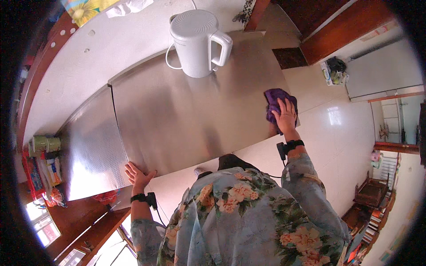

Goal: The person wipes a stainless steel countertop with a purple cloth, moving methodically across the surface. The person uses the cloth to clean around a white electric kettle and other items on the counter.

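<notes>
A stainless steel countertop (186, 119) spans the view before me. My right hand (286, 116) presses down on a crumpled purple cloth (272, 96) at the counter's right end, its fingers spread over the fabric. At the near edge, by the seam between two steel panels, my left hand (138, 176) rests with fingers apart and nothing in it. A white electric kettle (196, 43) stands at the back of the counter, its handle towards the right, away from both hands.
Green containers (46, 144) and packets stand at the counter's far left. A white wall (100, 50) runs behind it. Tiled floor (319, 133) lies to the right, with a small box (326, 73) and a dark bag (336, 65) beyond. Wooden furniture (371, 189) stands at lower right.
</notes>
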Demonstrator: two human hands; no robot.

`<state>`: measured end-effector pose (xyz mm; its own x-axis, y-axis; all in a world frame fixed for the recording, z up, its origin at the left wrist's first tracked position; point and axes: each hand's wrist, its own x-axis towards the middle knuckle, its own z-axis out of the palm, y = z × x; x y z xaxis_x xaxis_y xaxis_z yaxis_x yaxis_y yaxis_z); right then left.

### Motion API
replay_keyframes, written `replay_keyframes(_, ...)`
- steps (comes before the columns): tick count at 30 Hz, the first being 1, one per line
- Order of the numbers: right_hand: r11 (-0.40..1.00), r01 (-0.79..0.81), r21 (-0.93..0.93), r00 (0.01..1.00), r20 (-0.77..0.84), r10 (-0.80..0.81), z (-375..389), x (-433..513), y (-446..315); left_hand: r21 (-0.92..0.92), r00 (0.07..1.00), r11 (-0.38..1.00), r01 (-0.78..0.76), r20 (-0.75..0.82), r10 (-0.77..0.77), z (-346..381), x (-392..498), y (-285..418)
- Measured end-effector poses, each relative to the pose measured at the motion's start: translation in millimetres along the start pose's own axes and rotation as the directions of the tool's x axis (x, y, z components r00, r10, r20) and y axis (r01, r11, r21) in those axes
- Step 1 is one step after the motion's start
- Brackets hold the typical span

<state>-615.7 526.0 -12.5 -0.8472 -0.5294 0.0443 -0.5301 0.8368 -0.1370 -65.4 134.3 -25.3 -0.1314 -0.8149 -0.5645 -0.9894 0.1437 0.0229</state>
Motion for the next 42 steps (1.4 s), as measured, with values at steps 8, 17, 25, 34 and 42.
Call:
replay_keyframes(8,0.995,-0.082,-0.050,0.997,-0.018,0.081,24,113,-31,0.046,1.000,0.999,0.009,0.030,-0.010,2,5,-4)
replay_keyframes(17,0.985,0.161,0.067,0.984,0.066,-0.166,35,230,-147,0.049,0.999,0.999,-0.001,0.044,-0.001,13,14,-22)
replay_keyframes(25,0.963,0.267,0.027,0.957,0.111,-0.268,45,236,-197,0.053,0.998,0.998,0.022,0.066,-0.026,13,16,-24)
replay_keyframes(34,0.922,0.374,0.095,0.923,0.061,-0.380,29,142,-154,0.049,1.000,0.999,-0.022,-0.005,0.023,20,18,-24)
replay_keyframes(42,0.814,0.551,0.181,0.822,0.045,-0.567,20,30,-194,-0.013,0.995,0.999,0.047,0.093,-0.046,-5,-1,6)
